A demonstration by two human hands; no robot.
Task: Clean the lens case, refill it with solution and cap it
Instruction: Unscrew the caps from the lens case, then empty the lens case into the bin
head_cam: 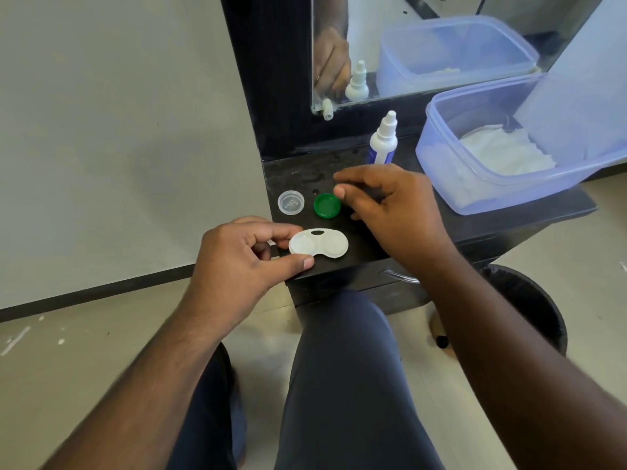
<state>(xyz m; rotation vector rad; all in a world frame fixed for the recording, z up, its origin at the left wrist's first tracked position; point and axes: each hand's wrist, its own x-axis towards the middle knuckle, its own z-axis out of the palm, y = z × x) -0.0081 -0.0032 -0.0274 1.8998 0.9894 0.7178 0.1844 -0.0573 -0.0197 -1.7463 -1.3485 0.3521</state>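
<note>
White plastic, two wells side by side: one lens case (pixel 318 244) lies at the front edge of the black vanity shelf (pixel 369 245), both wells uncapped and facing up. The left hand (pixel 237 262) pinches the case's left end, thumb below and forefinger on top of the rim. Two caps lie just behind the case, near each other but apart: one clear cap (pixel 290 202) on the left and one green cap (pixel 327 205) on the right, both turned hollow side up. The right hand (pixel 390 205) hovers just beside the green cap with loosely bent fingers spread and gripping nothing; its thumb tip is at the cap's right rim, and whether it touches cannot be told.

One solution bottle (pixel 383 140), white with a blue label and a capped nozzle, stands upright at the back of the shelf, against the mirror (pixel 424 45), which shows its reflection. One translucent blue plastic tub (pixel 441 157) sits to the right of the bottle, overhanging the shelf, with white tissue (pixel 502 154) inside. One black bin (pixel 529 307) stands on the floor below the shelf, beside the person's knee (pixel 342 334).
</note>
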